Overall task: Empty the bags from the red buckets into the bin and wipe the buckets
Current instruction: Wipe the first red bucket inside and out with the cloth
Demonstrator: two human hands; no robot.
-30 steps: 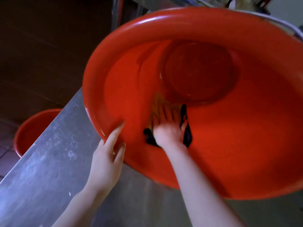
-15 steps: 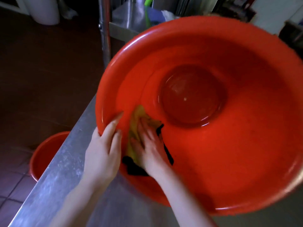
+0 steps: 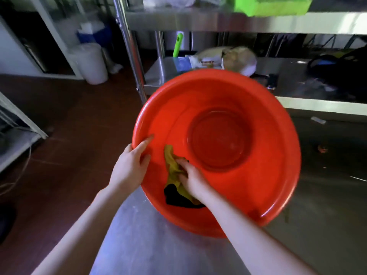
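Red plastic bucket point(image 3: 258, 155) on the steel counter point(image 3: 139, 245), tipped so its open mouth faces up and toward the camera, round base pointing away toward the metal shelving point(image 3: 218, 18). Lower rim resting on the counter near its left edge. Left hand point(image 3: 131, 165) at the near-left rim, thumb hooked inside the wall, fingers out of sight behind the outside: a grip holding the bucket. Right hand point(image 3: 191, 179) inside, low on the near wall, closed around a bunched yellow and black cloth point(image 3: 172, 175) and pressing it against the plastic. Cloth lying lengthwise up the wall, yellow end toward the base, black end toward the rim. Inside of bucket bare apart from the cloth. White bin point(image 3: 93, 64) on the brown floor at far left, well apart from the counter.
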